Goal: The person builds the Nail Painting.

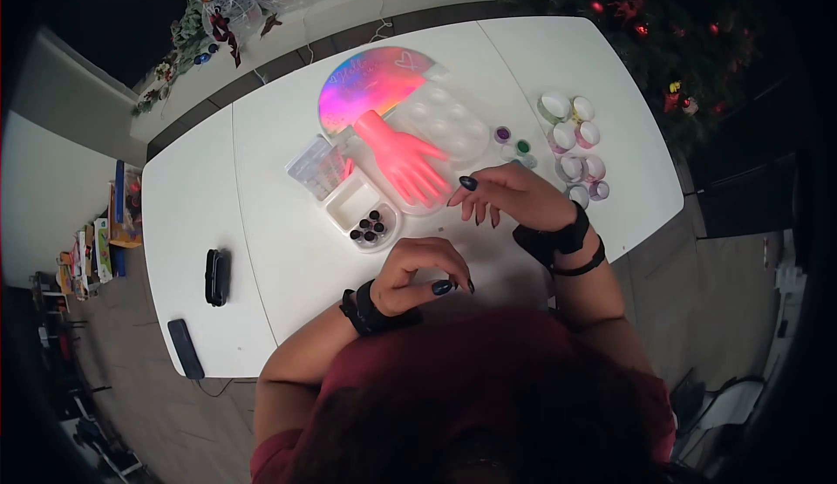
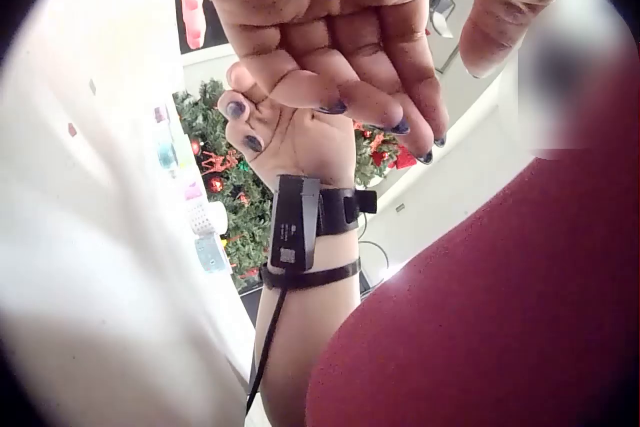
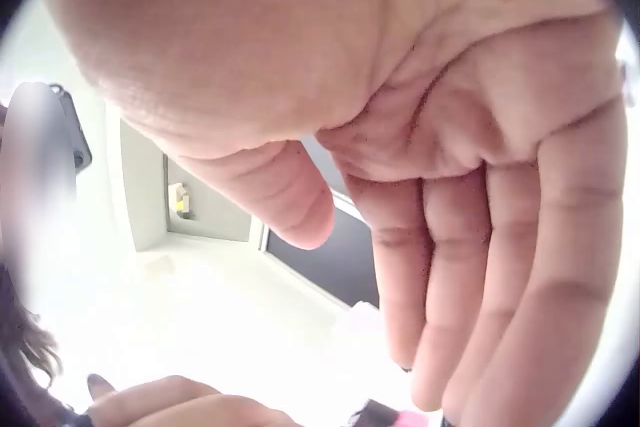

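Observation:
My left hand is held over the near edge of the white table, with loosely bent fingers and nothing in them. To its right, my right hand hovers near the fingertips of a bright pink model hand, its own fingers relaxed and holding nothing. Both palms show bare in the wrist views, the left palm and the right palm. Left of the model hand stands a white tray with several small black-capped bottles grouped in its rounded compartment.
Behind the model hand lie an iridescent rounded board and a white welled palette. Small purple and green pots stand right, before several white-topped containers. A clear case adjoins the tray; a black case lies left.

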A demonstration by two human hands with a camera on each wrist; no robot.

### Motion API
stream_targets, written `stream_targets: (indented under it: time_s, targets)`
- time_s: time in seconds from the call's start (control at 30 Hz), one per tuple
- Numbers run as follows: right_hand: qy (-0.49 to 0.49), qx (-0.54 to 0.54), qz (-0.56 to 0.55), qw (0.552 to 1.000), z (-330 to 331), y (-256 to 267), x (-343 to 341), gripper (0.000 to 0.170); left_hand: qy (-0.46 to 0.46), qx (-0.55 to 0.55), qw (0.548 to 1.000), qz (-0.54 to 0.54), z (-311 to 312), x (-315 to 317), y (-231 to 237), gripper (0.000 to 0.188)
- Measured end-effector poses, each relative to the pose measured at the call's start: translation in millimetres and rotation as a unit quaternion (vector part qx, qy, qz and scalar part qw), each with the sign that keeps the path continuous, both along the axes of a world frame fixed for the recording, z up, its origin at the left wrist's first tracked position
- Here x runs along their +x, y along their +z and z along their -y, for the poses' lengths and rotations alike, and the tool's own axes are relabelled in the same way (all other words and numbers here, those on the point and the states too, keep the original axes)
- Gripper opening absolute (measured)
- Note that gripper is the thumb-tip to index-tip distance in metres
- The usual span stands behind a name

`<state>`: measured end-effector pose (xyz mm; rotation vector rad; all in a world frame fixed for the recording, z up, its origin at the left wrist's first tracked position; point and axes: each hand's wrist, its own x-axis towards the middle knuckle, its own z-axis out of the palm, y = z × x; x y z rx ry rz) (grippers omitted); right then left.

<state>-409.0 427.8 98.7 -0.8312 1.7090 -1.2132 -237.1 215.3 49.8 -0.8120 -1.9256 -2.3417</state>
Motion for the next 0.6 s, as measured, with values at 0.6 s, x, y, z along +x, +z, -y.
stream_targets:
  time_s: [0.6]
  targets:
    - [0.124,-0.122,0.157,0.972,49,-78,49,0.034,-0.081,0.047,0.995,0.040,-12,2,-9,0.031]
